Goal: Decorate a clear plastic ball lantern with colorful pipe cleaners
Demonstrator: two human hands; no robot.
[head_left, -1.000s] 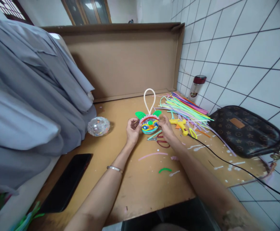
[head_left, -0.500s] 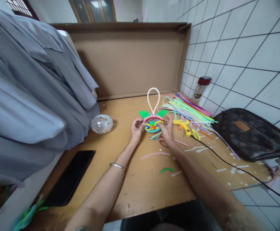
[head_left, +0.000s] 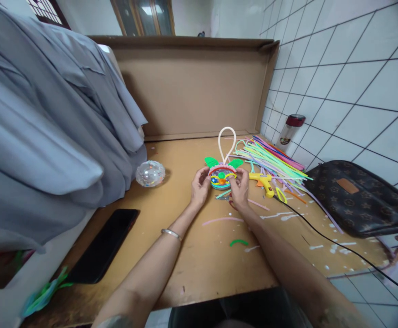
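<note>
Between my hands is a small round lantern ornament, trimmed in several colours, with two green leaf shapes on top and a white loop handle standing above. My left hand is closed on its left edge. On the opposite edge, my right hand grips it with the thumb at the front. Scissors lie on the table just below the ornament, partly hidden by my right hand. A yellow hot glue gun rests to the right of that hand.
Colourful pipe-cleaner-like strips lie in a heap at the back right, near a red-lidded bottle and a dark patterned bag. A clear faceted bowl and a black phone are on the left. A cardboard panel stands behind.
The view has shifted slightly, so everything sits a little further right. Both hands keep holding the ornament, and my left fingers appear to have moved slightly against its edge.
</note>
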